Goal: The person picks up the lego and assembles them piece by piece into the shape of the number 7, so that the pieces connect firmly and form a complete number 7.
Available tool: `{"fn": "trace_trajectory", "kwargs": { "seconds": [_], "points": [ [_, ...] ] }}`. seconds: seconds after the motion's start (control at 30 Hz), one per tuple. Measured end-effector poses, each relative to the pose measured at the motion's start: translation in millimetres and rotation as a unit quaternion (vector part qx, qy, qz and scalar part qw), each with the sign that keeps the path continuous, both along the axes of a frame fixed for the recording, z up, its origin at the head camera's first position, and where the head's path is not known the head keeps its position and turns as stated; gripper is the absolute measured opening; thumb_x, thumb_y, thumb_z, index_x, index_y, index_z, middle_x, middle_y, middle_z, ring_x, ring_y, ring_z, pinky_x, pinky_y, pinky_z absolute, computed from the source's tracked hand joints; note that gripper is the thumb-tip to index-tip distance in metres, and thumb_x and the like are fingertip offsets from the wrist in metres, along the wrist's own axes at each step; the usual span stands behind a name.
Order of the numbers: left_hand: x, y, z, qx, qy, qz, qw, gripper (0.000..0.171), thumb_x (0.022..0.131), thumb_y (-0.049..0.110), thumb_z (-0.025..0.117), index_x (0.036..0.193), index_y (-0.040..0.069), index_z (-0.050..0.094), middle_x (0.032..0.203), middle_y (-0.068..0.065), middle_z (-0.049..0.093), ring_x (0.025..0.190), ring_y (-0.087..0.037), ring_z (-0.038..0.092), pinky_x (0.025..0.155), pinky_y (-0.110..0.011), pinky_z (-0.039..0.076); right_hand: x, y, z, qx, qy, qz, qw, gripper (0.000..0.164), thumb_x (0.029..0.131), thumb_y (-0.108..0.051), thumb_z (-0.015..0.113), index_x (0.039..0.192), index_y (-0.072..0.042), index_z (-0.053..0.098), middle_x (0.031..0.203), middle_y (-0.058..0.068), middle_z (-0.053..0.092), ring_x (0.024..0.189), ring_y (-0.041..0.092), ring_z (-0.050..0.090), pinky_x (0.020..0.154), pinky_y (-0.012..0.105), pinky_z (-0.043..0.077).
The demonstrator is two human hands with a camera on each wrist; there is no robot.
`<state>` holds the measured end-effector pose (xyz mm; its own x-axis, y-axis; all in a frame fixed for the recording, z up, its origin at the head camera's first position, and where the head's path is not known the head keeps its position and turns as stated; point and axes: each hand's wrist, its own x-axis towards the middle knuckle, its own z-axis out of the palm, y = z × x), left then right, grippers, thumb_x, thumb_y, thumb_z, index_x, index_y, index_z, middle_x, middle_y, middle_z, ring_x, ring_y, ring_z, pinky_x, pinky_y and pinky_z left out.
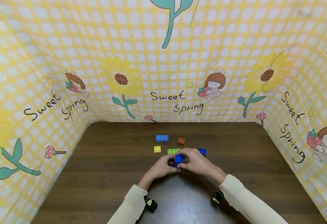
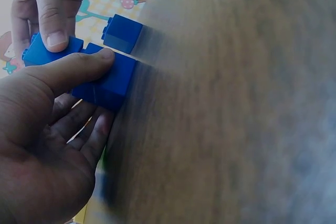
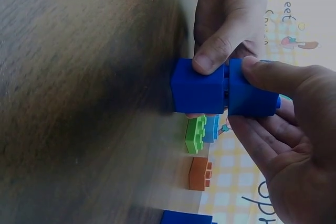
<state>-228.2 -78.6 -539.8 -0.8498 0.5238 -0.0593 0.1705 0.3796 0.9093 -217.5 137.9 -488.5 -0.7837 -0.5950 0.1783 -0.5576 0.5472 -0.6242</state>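
Over the near part of the table, two blue toy bricks are lined up one above the other. My left hand [image 1: 161, 167] pinches the lower blue brick [image 3: 197, 93], its thumb laid along the side. With thumb and fingers my right hand [image 1: 198, 161] grips the upper blue brick [image 3: 254, 100]. A narrow gap with studs in it shows between the two bricks in the right wrist view. Just behind the hands lies a green brick [image 1: 173, 151], partly hidden by them. Another blue brick [image 1: 202, 151] stands beyond the right hand's knuckles.
On the brown table [image 1: 110, 186], farther back, lie a light blue brick [image 1: 162, 138], an orange-brown brick [image 1: 181, 141] and a yellow brick [image 1: 157, 149]. A checked cloth [image 1: 163, 62] hangs round the back and both sides.
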Motion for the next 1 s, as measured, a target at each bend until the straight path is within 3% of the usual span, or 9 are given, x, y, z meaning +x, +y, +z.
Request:
{"fn": "trace_trajectory", "kwargs": {
  "seconds": [0.27, 1.0],
  "points": [
    [2.5, -1.1, -0.5, 0.000, 0.004, -0.001, 1.0000, 0.027, 0.093, 0.014, 0.084, 0.115, 0.007, 0.070, 0.115, -0.008, 0.075, 0.106, -0.016, 0.070, 0.091, -0.029, 0.058, 1.8, -1.6, -2.2, 0.006, 0.002, 0.000, 1.000, 0.039, 0.092, -0.010, 0.085, 0.127, -0.002, 0.071, 0.126, 0.015, 0.075, 0.104, 0.024, 0.078, 0.083, 0.029, 0.065],
    [2.7, -0.3, 3.1, -0.017, 0.002, 0.009, 0.9998, 0.029, 0.093, 0.016, 0.084, 0.119, 0.010, 0.072, 0.118, -0.007, 0.075, 0.111, -0.020, 0.071, 0.098, -0.040, 0.059, 1.9, -0.3, -4.2, -0.007, -0.019, -0.023, 1.000, 0.037, 0.093, -0.016, 0.085, 0.127, -0.009, 0.072, 0.124, 0.008, 0.076, 0.109, 0.022, 0.077, 0.087, 0.030, 0.064]
  ]
}}
